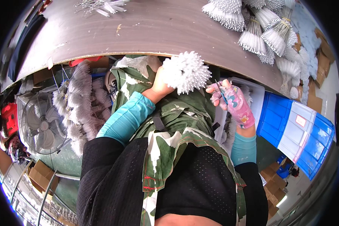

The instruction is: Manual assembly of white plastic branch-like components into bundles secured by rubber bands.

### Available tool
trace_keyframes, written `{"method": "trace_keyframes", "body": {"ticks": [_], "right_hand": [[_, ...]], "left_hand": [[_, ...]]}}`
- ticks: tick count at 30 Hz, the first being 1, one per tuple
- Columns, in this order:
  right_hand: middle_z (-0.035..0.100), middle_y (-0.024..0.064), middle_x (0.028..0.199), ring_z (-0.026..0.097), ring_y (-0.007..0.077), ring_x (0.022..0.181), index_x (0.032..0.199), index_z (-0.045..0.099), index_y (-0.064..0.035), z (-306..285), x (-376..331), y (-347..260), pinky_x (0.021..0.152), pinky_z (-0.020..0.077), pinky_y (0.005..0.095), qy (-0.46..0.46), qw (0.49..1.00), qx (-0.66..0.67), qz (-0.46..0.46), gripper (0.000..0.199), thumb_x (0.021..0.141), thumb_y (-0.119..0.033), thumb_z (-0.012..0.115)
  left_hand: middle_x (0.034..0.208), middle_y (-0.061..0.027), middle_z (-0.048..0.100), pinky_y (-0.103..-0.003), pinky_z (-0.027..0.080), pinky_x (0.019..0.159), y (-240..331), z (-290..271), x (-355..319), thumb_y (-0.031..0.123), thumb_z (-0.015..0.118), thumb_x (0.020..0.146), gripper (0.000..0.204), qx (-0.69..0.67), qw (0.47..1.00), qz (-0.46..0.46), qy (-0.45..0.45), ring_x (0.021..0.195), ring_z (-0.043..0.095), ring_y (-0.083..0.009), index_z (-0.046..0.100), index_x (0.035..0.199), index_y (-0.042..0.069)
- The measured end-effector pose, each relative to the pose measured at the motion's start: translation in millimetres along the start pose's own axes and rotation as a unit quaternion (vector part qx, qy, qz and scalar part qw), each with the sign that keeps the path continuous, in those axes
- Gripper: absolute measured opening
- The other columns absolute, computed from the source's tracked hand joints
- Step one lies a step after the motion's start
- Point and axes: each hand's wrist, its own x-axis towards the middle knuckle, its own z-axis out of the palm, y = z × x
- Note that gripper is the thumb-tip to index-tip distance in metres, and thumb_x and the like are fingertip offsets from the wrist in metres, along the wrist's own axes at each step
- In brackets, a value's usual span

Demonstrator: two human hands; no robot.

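Note:
My left hand [161, 83], with a turquoise sleeve on its forearm, is closed around a bunch of white bristly stems [187, 72]. Their white tips fan out into a round head over my lap, just below the table edge. My right hand [235, 102] wears a pink flowered glove with bare fingertips. Its fingers are curled around a thin dark pointed tool [217, 86], whose kind I cannot make out. That hand is a little to the right of the bunch and apart from it. A green camouflage apron [177, 115] covers my lap.
The brown table [150, 28] curves across the front, with tied white bunches [254, 35] at its right and loose stems [103, 5] at the far edge. At left, more bunches [79, 101] hang near a fan [44, 124]. Blue and white crates [295, 126] stand at right.

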Motion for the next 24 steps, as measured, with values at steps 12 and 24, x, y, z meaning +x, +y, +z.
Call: {"method": "trace_keyframes", "body": {"ticks": [12,24], "right_hand": [[0.056,0.0005,0.065,0.049,0.0047,0.056,0.088,0.065,0.0001,-5.5,13.4,-35.4,0.051,0.0366,0.02,-0.016,0.986,-0.156,-0.055,0.033,0.095,-0.029,0.051],[0.061,0.0036,0.07,0.053,0.0089,0.054,0.081,0.061,0.0016,2.2,24.6,-57.1,0.052,0.044,0.0261,-0.014,0.973,-0.229,-0.031,0.031,0.093,-0.026,0.055]], "left_hand": [[0.122,-0.0109,0.058,-0.035,0.045,0.09,16.3,-20.5,10.5,0.021,0.06,0.08,0.045,0.04,0.999,0.014,-0.005,0.106,0.056,-0.0273,0.056,0.123,0.008],[0.128,-0.011,0.055,-0.034,0.041,0.098,12.1,-13.3,7.4,0.018,0.061,0.082,0.047,0.088,0.996,0.012,-0.011,0.117,0.052,-0.0262,0.052,0.127,0.006]]}}
